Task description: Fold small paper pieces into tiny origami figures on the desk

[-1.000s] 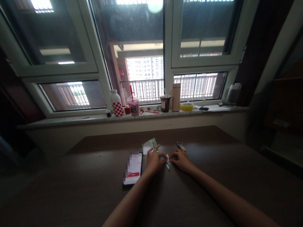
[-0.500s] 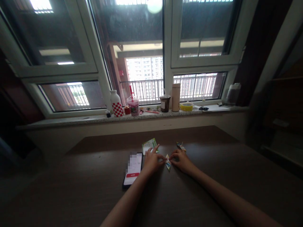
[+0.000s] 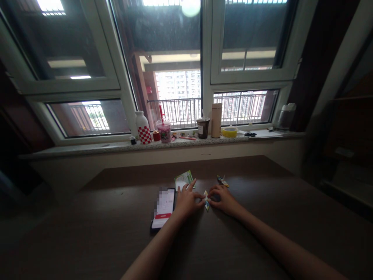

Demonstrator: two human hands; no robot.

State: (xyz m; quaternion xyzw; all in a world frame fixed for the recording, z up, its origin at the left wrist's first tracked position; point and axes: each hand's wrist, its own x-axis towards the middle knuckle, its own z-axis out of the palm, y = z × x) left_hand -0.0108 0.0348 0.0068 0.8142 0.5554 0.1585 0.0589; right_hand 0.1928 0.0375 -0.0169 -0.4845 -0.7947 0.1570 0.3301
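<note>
A small folded paper (image 3: 206, 205), white with blue and yellow-green print and pointed at top and bottom, lies on the dark table between my hands. At its left edge, my left hand (image 3: 187, 201) pinches with thumb and forefinger, its other fingers raised. My right hand (image 3: 223, 199) has its fingertips closed on the right edge. The fingertips partly cover the paper's middle. Just beyond my left hand are green-and-white printed paper sheets (image 3: 181, 179). Another small folded paper piece (image 3: 223, 181), dark and yellow, sits right behind my right hand.
A phone (image 3: 163, 216) lies left of my left forearm, its screen lit. Along the windowsill (image 3: 116, 148) stand a checkered bottle (image 3: 143, 130), a pink drink cup (image 3: 164, 131), a brown cup (image 3: 203, 127), a tan flask (image 3: 216, 120), a roll of yellow tape (image 3: 230, 132) and black scissors (image 3: 250, 134).
Between my fingertips the folded paper looks slightly narrower in the middle. Both hands have stayed in nearly the same place, with small finger shifts.
</note>
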